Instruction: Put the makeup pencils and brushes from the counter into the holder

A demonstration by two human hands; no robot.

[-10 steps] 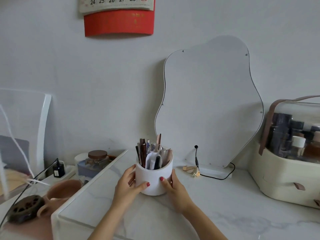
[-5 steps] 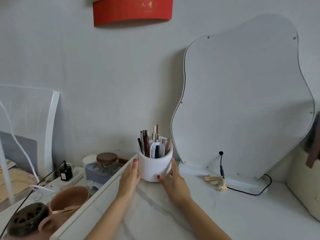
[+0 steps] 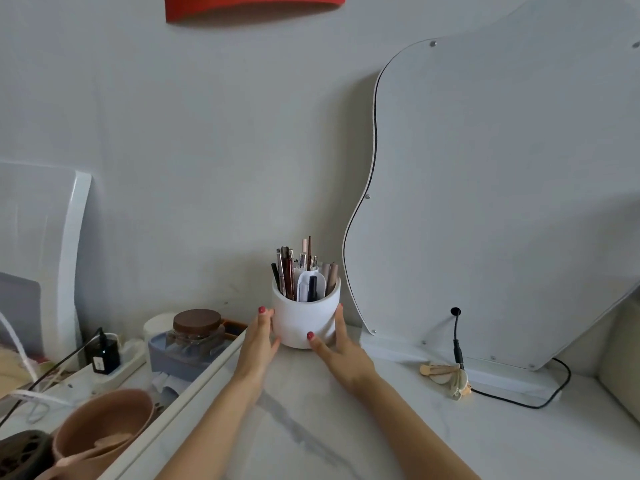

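Note:
A white round holder stands upright on the marble counter, close to the wall at the counter's back left corner. Several makeup pencils and brushes stick up out of it. My left hand presses against its left side. My right hand cups its right side, thumb across the front. No loose pencils or brushes show on the counter.
A wavy-edged mirror leans on the wall right of the holder, its black cable trailing over the counter beside hair clips. Left of the counter edge sit a brown-lidded jar, a power strip and a pink cup.
Both hands have slid the holder away from me toward the back wall and a little left. My head has moved closer, so the cosmetics case on the right has left the view.

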